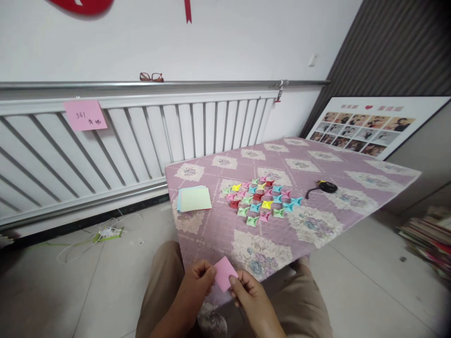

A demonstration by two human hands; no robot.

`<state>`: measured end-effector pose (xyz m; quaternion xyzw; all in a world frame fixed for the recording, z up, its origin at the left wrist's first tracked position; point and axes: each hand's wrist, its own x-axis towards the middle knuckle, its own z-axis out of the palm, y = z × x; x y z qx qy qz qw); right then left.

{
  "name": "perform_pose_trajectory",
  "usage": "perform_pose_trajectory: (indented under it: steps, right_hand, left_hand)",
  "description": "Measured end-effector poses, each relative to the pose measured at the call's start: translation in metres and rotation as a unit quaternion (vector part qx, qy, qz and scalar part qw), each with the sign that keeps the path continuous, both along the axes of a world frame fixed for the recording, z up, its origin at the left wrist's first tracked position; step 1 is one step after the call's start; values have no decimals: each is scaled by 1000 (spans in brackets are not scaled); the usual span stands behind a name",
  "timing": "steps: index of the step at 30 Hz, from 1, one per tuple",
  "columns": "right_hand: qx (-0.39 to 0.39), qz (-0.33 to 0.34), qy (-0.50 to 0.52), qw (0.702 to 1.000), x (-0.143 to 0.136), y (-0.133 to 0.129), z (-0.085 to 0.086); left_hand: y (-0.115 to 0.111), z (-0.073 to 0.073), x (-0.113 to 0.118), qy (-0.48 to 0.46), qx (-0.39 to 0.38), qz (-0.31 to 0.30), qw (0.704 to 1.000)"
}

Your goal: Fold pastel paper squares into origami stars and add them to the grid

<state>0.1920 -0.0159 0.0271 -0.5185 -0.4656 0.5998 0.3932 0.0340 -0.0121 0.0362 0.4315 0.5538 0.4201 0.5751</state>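
A small pink square of paper [225, 272] is held up at the near corner of the table, one corner pointing away from me. My left hand [200, 278] pinches its left corner between thumb and fingers. On the right side, my right hand [246, 290] grips the paper with the thumb on top and the fingers beneath. Beyond my hands, several small folded paper shapes [262, 199] in green, blue, pink, red and yellow lie in slanting rows. To their left sits a stack of square paper sheets [196, 199], pale green on top with blue edges showing underneath.
A purple flowered cloth covers the table [225, 230]. A coiled black cable [327, 187] lies to the right. Behind stands a white radiator [141, 141] with a pink note [85, 115]; glasses [151, 77] rest on its pipe. A power strip [109, 233] is on the floor.
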Motion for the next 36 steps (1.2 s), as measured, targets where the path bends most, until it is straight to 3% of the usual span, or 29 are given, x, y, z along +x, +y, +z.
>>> perform_pose_trajectory:
  steps: [6, 14, 23, 31, 36]
  right_hand:
    - [8, -78, 3, 997, 3, 6, 3]
    - [16, -68, 1, 998, 2, 16, 6]
    - [-16, -15, 21, 1000, -2, 17, 4]
    - [-17, -24, -3, 1000, -3, 18, 5]
    - [-19, -17, -3, 1000, -3, 17, 6]
  left_hand:
    - [-3, -12, 8, 24, -27, -63, 997]
    - [-6, -27, 15, 36, -46, -99, 993]
    - [-3, -19, 15, 43, -31, -55, 997]
    - [-1, -7, 12, 18, -47, -85, 995]
    - [1, -3, 3, -5, -27, -55, 998]
